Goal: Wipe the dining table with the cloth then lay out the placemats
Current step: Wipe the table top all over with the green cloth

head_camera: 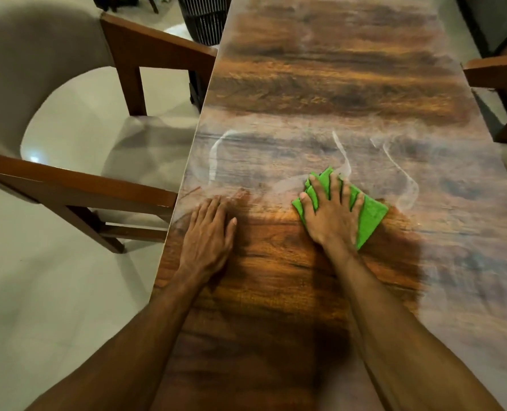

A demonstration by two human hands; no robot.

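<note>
Left hand [208, 232] flat; right hand [332, 215] presses cloth [370, 215]

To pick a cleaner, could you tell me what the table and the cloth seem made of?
Table: wood or wood-look laminate, glossy; grain, glare and smeared streaks show. Cloth: probably microfibre, matte bright green; it lies folded in soft layers.

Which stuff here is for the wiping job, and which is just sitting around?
For the job: cloth, table, right hand pressing the cloth, left hand flat on the table.
Just sitting around: chairs, basket.
</note>
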